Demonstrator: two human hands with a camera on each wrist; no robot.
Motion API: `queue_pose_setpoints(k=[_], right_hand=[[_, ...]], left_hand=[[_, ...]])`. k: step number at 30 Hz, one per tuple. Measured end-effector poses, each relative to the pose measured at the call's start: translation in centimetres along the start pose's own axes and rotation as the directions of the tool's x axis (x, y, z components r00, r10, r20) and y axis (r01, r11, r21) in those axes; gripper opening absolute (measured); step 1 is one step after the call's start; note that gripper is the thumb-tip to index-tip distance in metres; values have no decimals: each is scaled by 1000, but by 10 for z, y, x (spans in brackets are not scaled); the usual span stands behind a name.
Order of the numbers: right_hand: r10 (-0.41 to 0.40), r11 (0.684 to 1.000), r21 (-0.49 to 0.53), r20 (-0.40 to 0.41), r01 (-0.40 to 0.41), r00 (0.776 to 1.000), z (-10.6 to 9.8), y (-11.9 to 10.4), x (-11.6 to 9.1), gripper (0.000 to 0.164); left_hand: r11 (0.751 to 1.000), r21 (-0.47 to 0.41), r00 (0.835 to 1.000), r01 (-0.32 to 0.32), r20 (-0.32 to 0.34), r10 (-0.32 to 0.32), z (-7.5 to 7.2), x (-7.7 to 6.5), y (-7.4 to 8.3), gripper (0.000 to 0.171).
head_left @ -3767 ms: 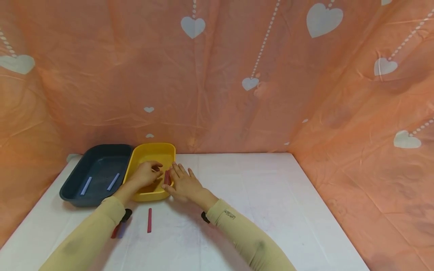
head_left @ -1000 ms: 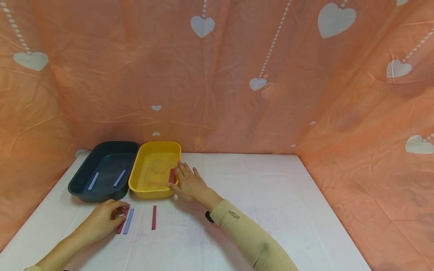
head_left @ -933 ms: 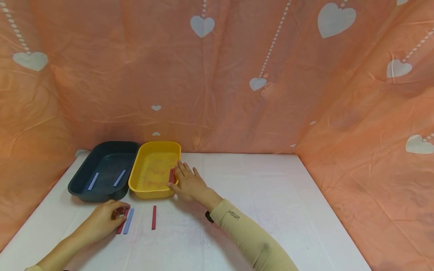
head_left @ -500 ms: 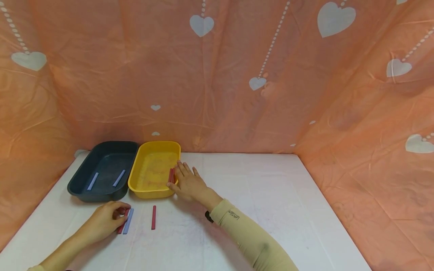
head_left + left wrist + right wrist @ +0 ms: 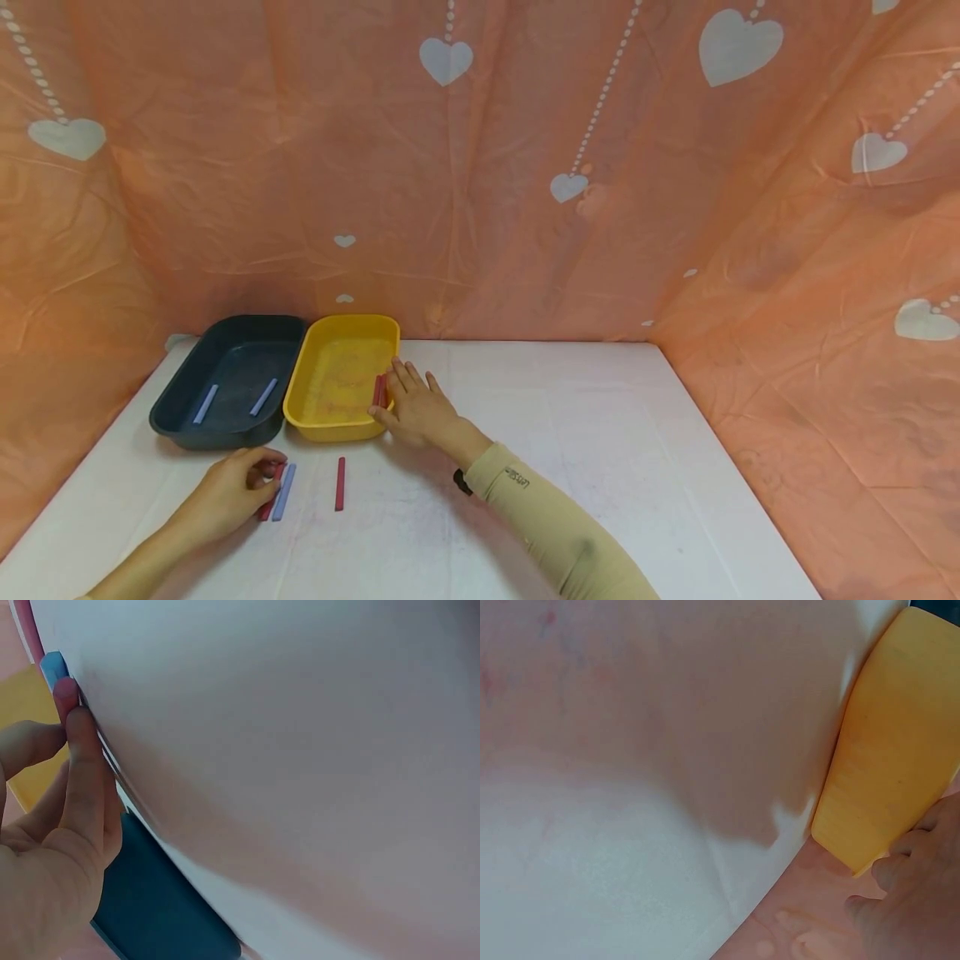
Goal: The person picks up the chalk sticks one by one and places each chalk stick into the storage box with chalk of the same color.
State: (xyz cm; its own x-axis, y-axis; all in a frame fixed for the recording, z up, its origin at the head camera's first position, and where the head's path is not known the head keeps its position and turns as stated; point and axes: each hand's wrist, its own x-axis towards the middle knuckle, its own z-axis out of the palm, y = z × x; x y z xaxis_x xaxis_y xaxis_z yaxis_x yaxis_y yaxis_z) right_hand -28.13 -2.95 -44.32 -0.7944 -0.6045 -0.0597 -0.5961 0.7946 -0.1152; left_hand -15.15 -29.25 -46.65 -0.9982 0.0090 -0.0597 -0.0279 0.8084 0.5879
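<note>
My left hand (image 5: 225,493) is low over the table, its thumb and fingertips pinching a red chalk stick (image 5: 66,691). Right beside that stick lies a blue-violet chalk stick (image 5: 283,493). Another red chalk stick (image 5: 340,483) lies apart, in front of the yellow tray (image 5: 335,433). My right hand (image 5: 422,412) rests on this tray's right rim with its fingers straight, the thumb at the near corner. Inside the tray, two red chalk sticks (image 5: 378,392) lean along the right wall, partly behind the hand.
A dark blue tray (image 5: 225,437) stands against the yellow tray's left side. Inside are two blue-violet chalk sticks (image 5: 206,404), spaced apart. The white table (image 5: 600,467) ends at an orange cloth backdrop (image 5: 510,250) with white hearts.
My left hand has come back out of the yellow tray to the near table and now pinches the left red chalk stick. My right hand stays on the rim.
</note>
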Motion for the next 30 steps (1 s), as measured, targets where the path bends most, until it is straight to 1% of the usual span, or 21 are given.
queue_pose_setpoints(k=[2, 5, 8, 11, 13, 17, 20, 21, 26, 27, 30], right_hand=[[2, 1000, 1, 7, -2, 1000, 0, 0, 0, 79], [6, 1000, 4, 14, -6, 1000, 1, 0, 1, 79], [9, 1000, 4, 22, -9, 1000, 2, 1, 2, 80], [11, 1000, 8, 16, -12, 1000, 3, 1, 3, 80], [13, 1000, 11, 16, -14, 1000, 3, 0, 3, 80], [11, 1000, 13, 23, -12, 1000, 3, 0, 3, 80], [10, 1000, 10, 22, -10, 1000, 3, 0, 3, 80], [10, 1000, 7, 18, -10, 1000, 3, 0, 2, 80], [6, 1000, 9, 5, -6, 1000, 2, -1, 0, 79], [5, 1000, 10, 2, -5, 1000, 1, -1, -1, 79], [2, 1000, 10, 1, -2, 1000, 0, 0, -2, 79]], left_hand=[[1000, -11, 1000, 12, -3, -12, 0, -1, 1, 33], [1000, -21, 1000, 8, -28, -9, 0, -3, 2, 34], [999, -22, 996, -26, -87, 24, 1, -6, 3, 34], [998, -23, 987, -63, -152, 59, 2, -10, 3, 33], [996, -31, 980, -78, -183, 71, 2, -12, 4, 33], [988, -123, 976, -96, -208, 69, 2, -14, 7, 35], [978, -175, 970, -113, -232, 71, 0, -15, 11, 37], [977, -174, 966, -122, -247, 77, -1, -15, 13, 38], [974, -140, 934, -180, -335, 124, -4, -12, 21, 41], [972, -132, 926, -193, -353, 136, -4, -11, 22, 41], [961, -116, 894, -249, -409, 183, -5, -4, 27, 42]])
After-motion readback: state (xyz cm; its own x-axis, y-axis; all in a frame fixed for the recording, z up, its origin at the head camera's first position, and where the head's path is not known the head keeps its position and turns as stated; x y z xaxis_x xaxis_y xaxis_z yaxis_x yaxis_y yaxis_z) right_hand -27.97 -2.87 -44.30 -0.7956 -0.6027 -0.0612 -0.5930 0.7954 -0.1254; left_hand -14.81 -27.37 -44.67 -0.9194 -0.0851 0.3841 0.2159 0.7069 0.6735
